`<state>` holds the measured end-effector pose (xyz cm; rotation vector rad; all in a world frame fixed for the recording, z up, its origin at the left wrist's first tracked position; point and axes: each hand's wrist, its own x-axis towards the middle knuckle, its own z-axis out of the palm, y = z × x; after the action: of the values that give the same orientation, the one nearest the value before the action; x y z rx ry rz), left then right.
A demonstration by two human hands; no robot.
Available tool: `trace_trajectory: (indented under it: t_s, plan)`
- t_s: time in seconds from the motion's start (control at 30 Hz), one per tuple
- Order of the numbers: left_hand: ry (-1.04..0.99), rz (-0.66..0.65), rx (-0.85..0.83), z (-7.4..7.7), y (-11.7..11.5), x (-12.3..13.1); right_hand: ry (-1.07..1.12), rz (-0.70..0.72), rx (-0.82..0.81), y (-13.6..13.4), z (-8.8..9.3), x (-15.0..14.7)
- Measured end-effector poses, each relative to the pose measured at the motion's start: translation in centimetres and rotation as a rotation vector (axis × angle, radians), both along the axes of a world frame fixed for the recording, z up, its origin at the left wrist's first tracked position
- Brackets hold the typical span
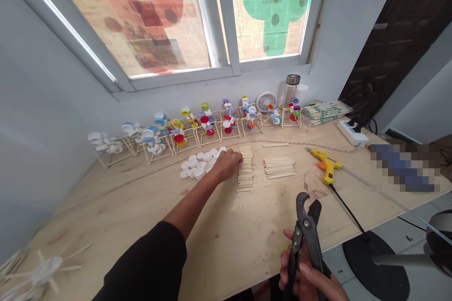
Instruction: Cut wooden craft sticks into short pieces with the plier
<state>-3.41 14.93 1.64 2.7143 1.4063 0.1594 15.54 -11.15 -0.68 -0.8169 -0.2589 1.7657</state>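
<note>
My left hand (228, 164) reaches across the plywood tabletop (229, 244), its fingertips at the left side of a stack of wooden craft sticks (245, 171). I cannot tell whether it grips any stick. Just left of the hand lies a cluster of white plastic bottle caps (197, 164). A second stack of craft sticks (278, 167) lies to the right. At the bottom of the view, my right hand (300, 268) holds black-handled pliers (306, 230) upright, jaws up. A yellow hot glue gun (326, 164) lies further right, its black cord trailing toward the table's front edge.
Along the wall stands a row of stick-and-bottle-cap models (205, 122), with a small white fan (265, 101) and a glass bottle (292, 89) behind. Packets of sticks (325, 113) and a power strip (353, 132) sit at the right. Another white model (45, 268) lies at the lower left.
</note>
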Motion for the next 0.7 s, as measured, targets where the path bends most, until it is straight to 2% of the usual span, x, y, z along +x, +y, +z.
trace_trajectory:
  t_s: [0.33, 0.53, 0.7]
  plan:
    - [-0.036, -0.159, 0.054, -0.3, -0.9, 3.9, 0.009, 0.005, 0.034, -0.4, -0.2, 0.1]
    - [-0.069, -0.116, 0.042, -0.9, -1.0, 4.7, 0.007, -0.010, 0.012, -0.6, -0.5, 0.2]
    - [-0.220, -0.016, 0.005, -0.9, -1.0, 4.0, -0.008, -0.011, 0.046, -0.5, -0.5, 0.3]
